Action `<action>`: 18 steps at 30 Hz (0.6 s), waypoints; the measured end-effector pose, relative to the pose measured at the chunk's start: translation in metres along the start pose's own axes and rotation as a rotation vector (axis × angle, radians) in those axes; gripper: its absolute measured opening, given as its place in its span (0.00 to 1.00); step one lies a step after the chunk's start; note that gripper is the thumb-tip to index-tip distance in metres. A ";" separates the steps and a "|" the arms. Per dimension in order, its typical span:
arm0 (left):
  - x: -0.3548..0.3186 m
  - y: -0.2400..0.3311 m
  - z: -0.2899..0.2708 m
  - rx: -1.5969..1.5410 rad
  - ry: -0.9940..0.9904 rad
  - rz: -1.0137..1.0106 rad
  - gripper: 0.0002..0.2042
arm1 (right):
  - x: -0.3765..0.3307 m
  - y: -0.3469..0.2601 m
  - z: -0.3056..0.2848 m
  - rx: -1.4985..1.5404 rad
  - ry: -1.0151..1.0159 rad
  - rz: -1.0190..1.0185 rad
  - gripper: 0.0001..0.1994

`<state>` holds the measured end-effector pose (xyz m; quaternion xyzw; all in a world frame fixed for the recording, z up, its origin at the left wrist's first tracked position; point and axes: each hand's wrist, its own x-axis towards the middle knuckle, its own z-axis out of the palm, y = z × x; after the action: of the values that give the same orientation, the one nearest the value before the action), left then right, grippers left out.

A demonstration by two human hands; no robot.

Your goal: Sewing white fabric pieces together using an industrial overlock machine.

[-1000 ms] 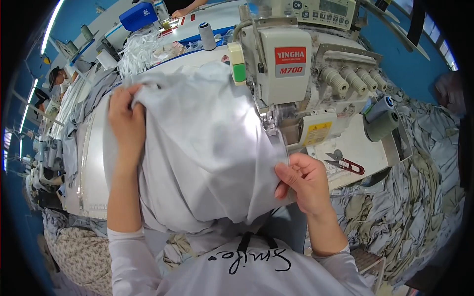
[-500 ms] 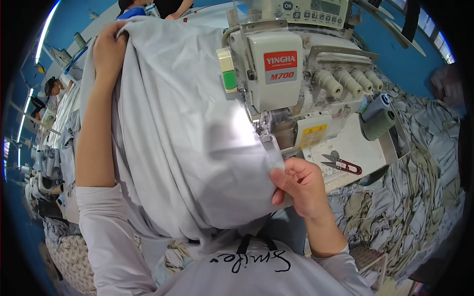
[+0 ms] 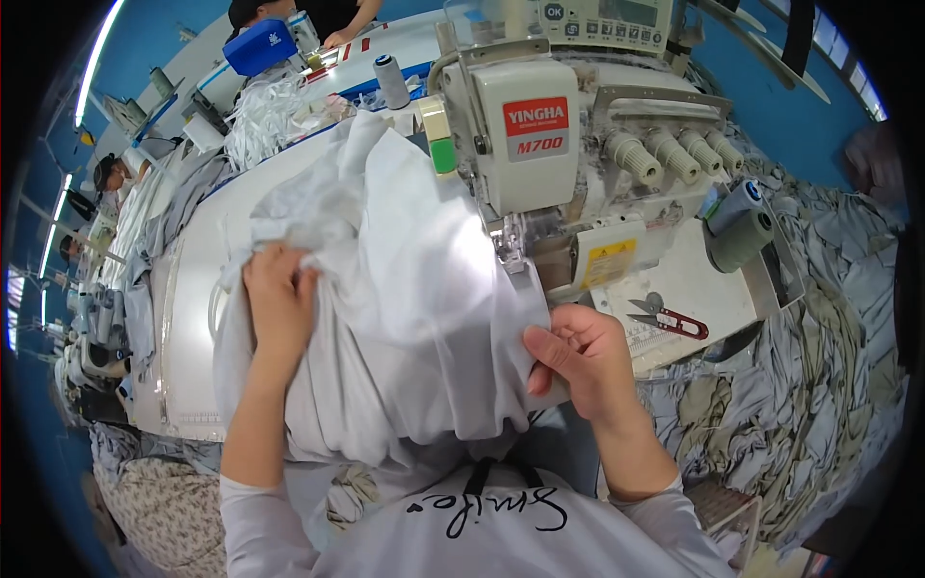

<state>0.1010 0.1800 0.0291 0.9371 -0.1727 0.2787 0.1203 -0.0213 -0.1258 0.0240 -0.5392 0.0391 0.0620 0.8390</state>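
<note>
A large piece of pale grey fabric (image 3: 405, 337) lies bunched in soft folds over the sewing machine table, its right part running up to the presser foot (image 3: 511, 252) of an overlock sewing machine (image 3: 540, 125). My left hand (image 3: 280, 301) is closed on the bunched left side of the fabric, fingers bent and slightly blurred. Just below the presser foot, my right hand (image 3: 585, 361) pinches the fabric's right edge between thumb and fingers. The machine's lamp lights the cloth beside the needle area; the needle itself is too small to make out.
Red-handled thread snips (image 3: 670, 316) lie on the machine bed, near grey-green and blue thread cones (image 3: 742, 241). Heaped grey garments (image 3: 800, 385) fill the right side. Beyond the table are a thread cone (image 3: 390, 82), white strips (image 3: 265, 120) and a person's arm (image 3: 355, 24).
My left hand has come down and toward me from the far left, and the spread fabric has collapsed into folds, uncovering the table behind. My right hand stays nearly still at the edge.
</note>
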 end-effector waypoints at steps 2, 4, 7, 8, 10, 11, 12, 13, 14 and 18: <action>0.026 -0.016 0.005 0.013 0.106 0.019 0.09 | 0.000 0.002 0.000 0.002 0.001 -0.013 0.10; 0.053 -0.028 0.006 0.036 0.213 0.034 0.08 | 0.001 0.002 0.001 0.007 -0.003 -0.018 0.09; 0.100 -0.041 0.002 0.088 0.378 0.114 0.07 | 0.001 0.002 0.004 0.025 0.017 -0.025 0.10; 0.117 -0.047 -0.003 0.095 0.364 0.090 0.07 | 0.001 0.001 0.005 0.042 0.034 -0.029 0.10; 0.153 -0.056 -0.004 0.107 0.400 0.106 0.07 | 0.000 0.001 0.004 0.041 0.044 -0.023 0.10; 0.168 -0.063 -0.006 0.110 0.398 0.106 0.07 | 0.002 0.002 0.004 0.045 0.043 -0.013 0.10; 0.185 -0.068 -0.004 0.141 0.447 0.124 0.08 | 0.002 0.003 0.001 0.045 0.050 -0.014 0.10; 0.195 -0.075 -0.009 0.180 0.504 0.139 0.09 | 0.000 0.002 0.001 0.037 0.011 -0.012 0.09; 0.201 -0.084 -0.014 0.184 0.512 0.139 0.09 | -0.003 0.001 0.002 0.029 -0.030 -0.011 0.09; 0.190 -0.074 -0.008 0.022 0.149 -0.198 0.22 | 0.000 -0.003 0.002 0.037 -0.019 0.001 0.10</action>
<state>0.2758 0.2013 0.1332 0.9274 -0.0667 0.3363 0.1494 -0.0214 -0.1252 0.0273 -0.5230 0.0324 0.0670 0.8491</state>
